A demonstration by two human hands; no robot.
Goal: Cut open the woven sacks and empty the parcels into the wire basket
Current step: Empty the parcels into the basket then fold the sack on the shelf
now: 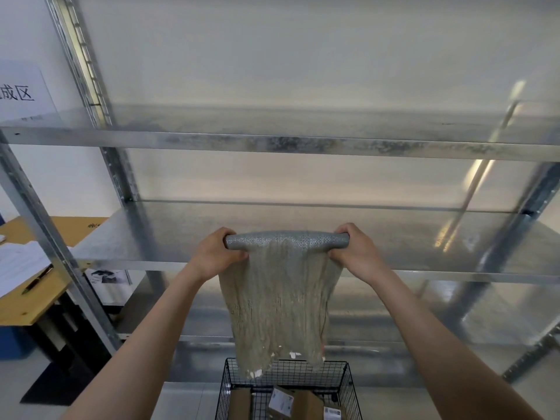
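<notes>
While hanging limp and slack, a woven sack (281,301) is being held up over the wire basket (351,386).
Its rolled grey top edge is being gripped at either end by the left hand (216,256) and right hand (359,253), both closed tight on it; the frayed lower edge is dangling just inside the basket's far rim, above cardboard parcels (291,401). Behind, open metal shelving (272,144) is standing; a wooden desk (30,301) is lying at left.
</notes>
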